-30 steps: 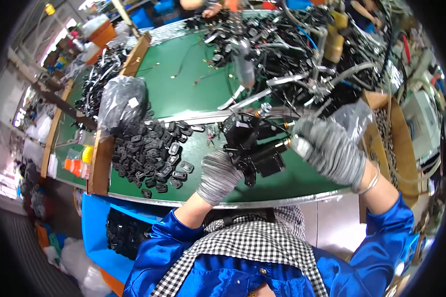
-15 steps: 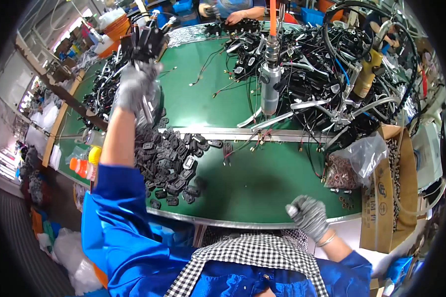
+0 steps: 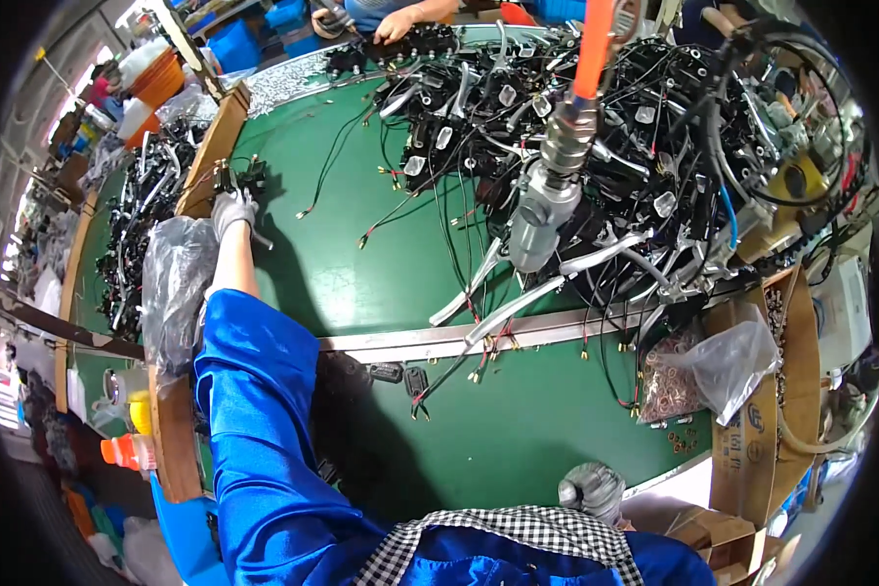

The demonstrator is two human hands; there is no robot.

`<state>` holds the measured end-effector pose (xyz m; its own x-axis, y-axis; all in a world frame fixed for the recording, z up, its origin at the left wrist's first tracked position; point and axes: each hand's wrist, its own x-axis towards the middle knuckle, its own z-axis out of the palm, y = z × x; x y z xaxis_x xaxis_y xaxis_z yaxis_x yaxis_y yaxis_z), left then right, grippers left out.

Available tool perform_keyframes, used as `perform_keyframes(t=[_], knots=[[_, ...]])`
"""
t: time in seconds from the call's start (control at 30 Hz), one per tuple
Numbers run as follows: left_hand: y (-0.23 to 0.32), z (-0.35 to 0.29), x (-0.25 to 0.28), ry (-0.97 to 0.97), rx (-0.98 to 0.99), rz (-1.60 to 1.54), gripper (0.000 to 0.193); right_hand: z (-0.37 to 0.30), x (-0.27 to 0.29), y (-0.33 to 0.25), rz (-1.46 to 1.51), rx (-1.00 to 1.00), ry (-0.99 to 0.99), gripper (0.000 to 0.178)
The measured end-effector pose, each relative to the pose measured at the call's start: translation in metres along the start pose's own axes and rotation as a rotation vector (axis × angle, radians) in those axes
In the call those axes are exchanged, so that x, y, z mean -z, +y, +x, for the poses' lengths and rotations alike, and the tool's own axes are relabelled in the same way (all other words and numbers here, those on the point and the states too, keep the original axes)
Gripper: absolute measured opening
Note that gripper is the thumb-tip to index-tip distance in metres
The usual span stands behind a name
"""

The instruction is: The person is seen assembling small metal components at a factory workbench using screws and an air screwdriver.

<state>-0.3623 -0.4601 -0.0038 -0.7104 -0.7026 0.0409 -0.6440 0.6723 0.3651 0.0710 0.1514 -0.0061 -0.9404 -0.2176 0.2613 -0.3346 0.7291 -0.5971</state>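
Note:
My left hand (image 3: 230, 209), in a grey glove, reaches far out to the left with the blue sleeve stretched over the green table (image 3: 361, 283). It grips a black lever assembly (image 3: 247, 178) with thin wires, right beside the wooden divider (image 3: 213, 148). My right hand (image 3: 593, 488), also gloved, is curled into a fist at the table's near edge, holding nothing. A few small black parts (image 3: 402, 375) lie just beyond the metal strip (image 3: 410, 338).
A big tangle of black lever assemblies and cables (image 3: 596, 127) fills the far right. A grey power driver (image 3: 542, 205) hangs over it on an orange hose. A cardboard box (image 3: 786, 391) holds a bag of washers (image 3: 713, 366). Another person's hand (image 3: 398, 23) works at the top. A plastic bag (image 3: 171, 283) lies at the left.
My left arm has swung down and farther left with the black assembly, now low beside the wooden divider. My right hand stays fisted at the table's near edge.

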Motion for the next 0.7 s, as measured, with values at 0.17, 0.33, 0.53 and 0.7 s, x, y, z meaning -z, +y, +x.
perform_keyframes(t=[0.17, 0.33, 0.53, 0.7], knots=[[0.156, -0.077, 0.051, 0.366, -0.307, 0.296, 0.035, -0.02, -0.018, 0.01, -0.05, -0.114, -0.079, 0.021], [0.293, -0.143, -0.039, 0.117, -0.635, -0.005, 0.044, 0.014, 0.007, 0.009, -0.131, 0.041, -0.182, 0.021], [0.345, -0.122, -0.077, -0.054, -0.708, -0.251, 0.043, 0.018, 0.005, 0.035, -0.138, -0.067, -0.172, 0.021], [0.343, -0.116, -0.078, -0.193, -0.709, -0.426, 0.043, 0.011, -0.009, 0.049, -0.077, -0.106, -0.195, 0.021]])
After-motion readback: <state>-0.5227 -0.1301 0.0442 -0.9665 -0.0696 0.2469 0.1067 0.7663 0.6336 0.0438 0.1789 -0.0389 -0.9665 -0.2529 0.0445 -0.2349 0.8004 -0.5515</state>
